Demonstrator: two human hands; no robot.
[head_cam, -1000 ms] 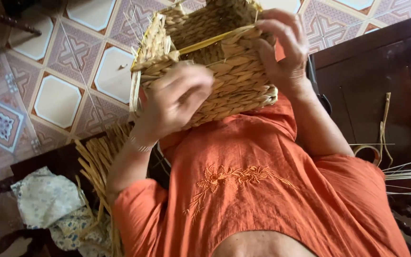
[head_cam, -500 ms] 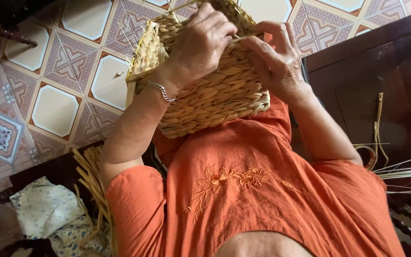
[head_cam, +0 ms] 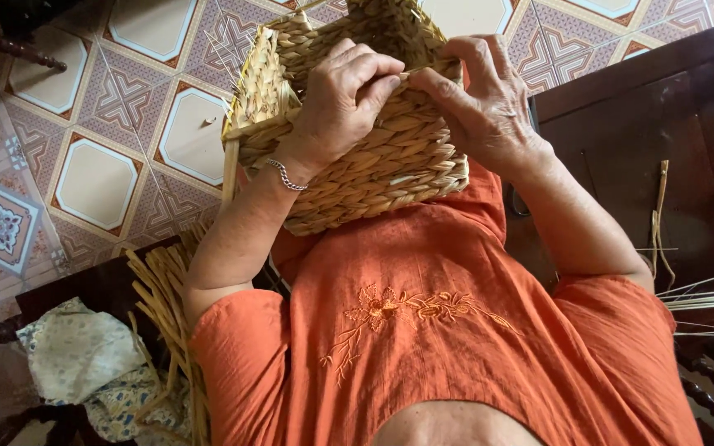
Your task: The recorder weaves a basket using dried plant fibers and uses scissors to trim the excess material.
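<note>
Both hands on woven straw basket (head_cam: 349,157): left hand (head_cam: 340,99) pinches rim strand, right hand (head_cam: 481,103) clasps the side wall.

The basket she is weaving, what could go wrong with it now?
The woven basket rests on her lap with only the left hand and right hand pinching a strand at its rim, so it might tip or slide off. That pinched strand could slip loose. Stiff straw ends stick out near her fingers and might poke them.
</note>
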